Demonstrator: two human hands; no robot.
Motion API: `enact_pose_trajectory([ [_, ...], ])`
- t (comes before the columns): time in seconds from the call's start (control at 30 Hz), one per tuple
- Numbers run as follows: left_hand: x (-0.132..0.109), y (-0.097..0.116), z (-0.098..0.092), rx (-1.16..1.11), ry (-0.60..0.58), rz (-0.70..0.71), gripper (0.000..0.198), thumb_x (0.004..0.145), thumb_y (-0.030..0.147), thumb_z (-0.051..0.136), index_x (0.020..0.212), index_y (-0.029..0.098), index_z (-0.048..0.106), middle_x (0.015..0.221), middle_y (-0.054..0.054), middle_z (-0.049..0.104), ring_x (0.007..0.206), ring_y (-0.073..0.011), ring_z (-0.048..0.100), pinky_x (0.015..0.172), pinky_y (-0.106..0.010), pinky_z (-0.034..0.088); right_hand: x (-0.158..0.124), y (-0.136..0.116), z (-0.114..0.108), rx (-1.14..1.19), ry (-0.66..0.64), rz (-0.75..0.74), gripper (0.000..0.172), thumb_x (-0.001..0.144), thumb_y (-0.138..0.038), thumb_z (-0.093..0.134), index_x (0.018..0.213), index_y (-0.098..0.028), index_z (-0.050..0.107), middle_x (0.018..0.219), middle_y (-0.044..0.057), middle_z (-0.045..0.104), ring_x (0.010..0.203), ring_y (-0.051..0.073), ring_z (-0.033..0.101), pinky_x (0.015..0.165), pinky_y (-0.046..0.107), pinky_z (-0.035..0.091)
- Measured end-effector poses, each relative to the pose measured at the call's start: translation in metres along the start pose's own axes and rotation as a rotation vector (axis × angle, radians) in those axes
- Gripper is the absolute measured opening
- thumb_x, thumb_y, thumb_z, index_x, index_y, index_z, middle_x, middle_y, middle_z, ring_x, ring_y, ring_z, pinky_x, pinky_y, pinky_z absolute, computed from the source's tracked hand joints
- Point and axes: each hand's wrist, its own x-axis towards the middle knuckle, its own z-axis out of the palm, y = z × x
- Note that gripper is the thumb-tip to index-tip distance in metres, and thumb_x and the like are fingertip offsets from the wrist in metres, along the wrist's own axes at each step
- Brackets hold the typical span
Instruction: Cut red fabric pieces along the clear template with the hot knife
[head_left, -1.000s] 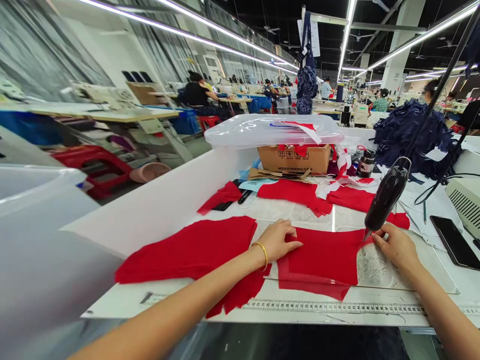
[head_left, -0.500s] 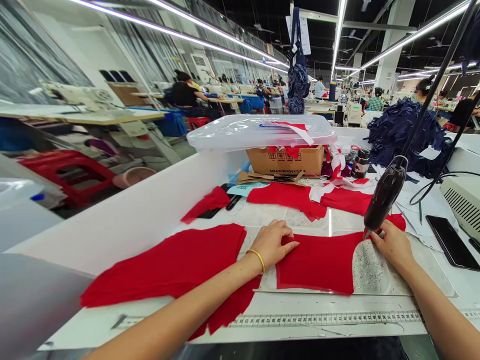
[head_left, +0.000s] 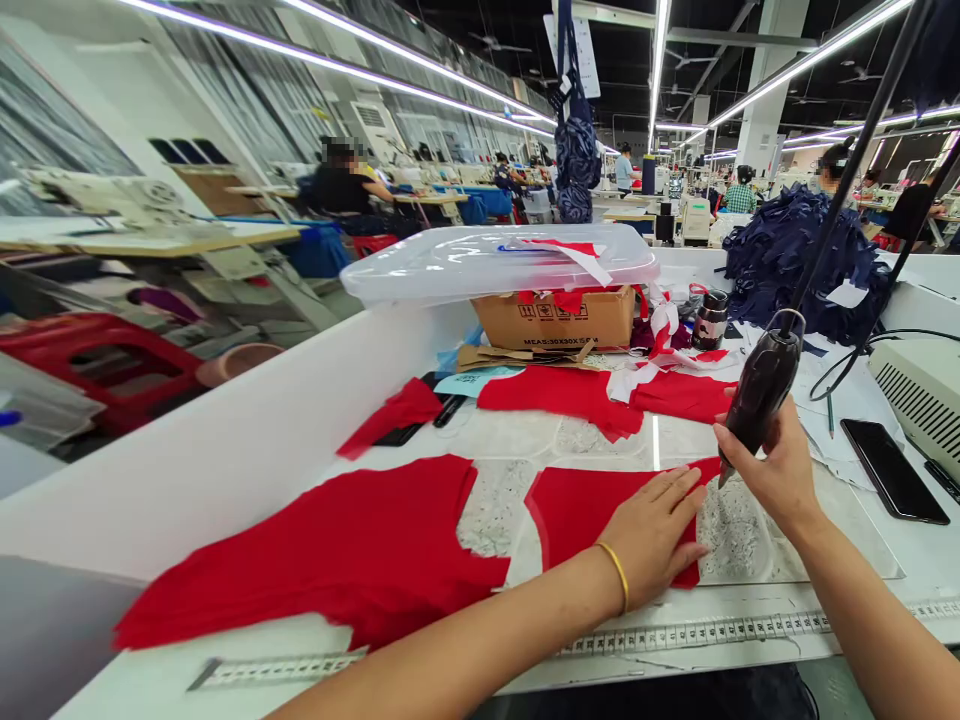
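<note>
While my right grip [head_left: 784, 475] clamps the tilted black cylindrical tool [head_left: 761, 390], I have the flat red fabric panel [head_left: 577, 500] just left of its tip, over the white counter [head_left: 930, 565], beneath my nearer left grip [head_left: 651, 535], fingers extended.

Your head camera faces forward and down from close above and behind your left hand [head_left: 654, 540] and right hand [head_left: 784, 470].

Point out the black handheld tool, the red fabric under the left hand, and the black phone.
Black handheld tool [head_left: 760, 386]: head view, middle of its body.
Red fabric [head_left: 579, 508] under the left hand [head_left: 652, 535]: head view, its uncovered left part.
Black phone [head_left: 895, 470]: head view, middle of its upper face.
</note>
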Motion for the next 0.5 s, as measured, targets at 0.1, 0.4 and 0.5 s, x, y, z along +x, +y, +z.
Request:
enact_pose_trajectory([
  [0.1, 0.025, 0.007, 0.009, 0.01, -0.034, 0.002, 0.068, 0.103, 0.056, 0.048, 0.153, 0.011, 0.041, 0.162, -0.02, 0.038, 0.154, -0.0311, 0.032, 0.126, -0.047, 0.03, 0.004, -0.011, 0.004, -0.037, -0.002, 0.064, 0.032, 0.074, -0.037, 0.068, 0.1, -0.023, 0.058, 0.086, 0.003, 0.069, 0.073, 0.019, 0.062, 0.069, 0.037, 0.053],
  [0.4, 0.044, 0.013, 0.021, 0.018, -0.083, -0.012, 0.074, 0.104, 0.064, 0.039, 0.151, 0.007, 0.043, 0.162, -0.022, 0.037, 0.155, -0.0328, 0.029, 0.126, -0.048, 0.03, 0.03, -0.002, -0.007, -0.052, 0.222, -0.012, 0.033, 0.072, -0.041, 0.068, 0.093, -0.025, 0.047, 0.074, -0.005, 0.057, 0.063, 0.015, 0.057, 0.062, 0.033, 0.049],
  [0.5, 0.045, 0.011, 0.024, -0.013, -0.073, -0.002, 0.075, 0.103, 0.064, 0.041, 0.152, 0.008, 0.043, 0.162, -0.021, 0.037, 0.155, -0.0323, 0.029, 0.126, -0.048, 0.031, 0.035, 0.004, -0.005, -0.089, 0.24, -0.012, 0.033, 0.073, -0.044, 0.068, 0.087, -0.026, 0.044, 0.067, -0.007, 0.051, 0.058, 0.014, 0.053, 0.058, 0.031, 0.046],
])
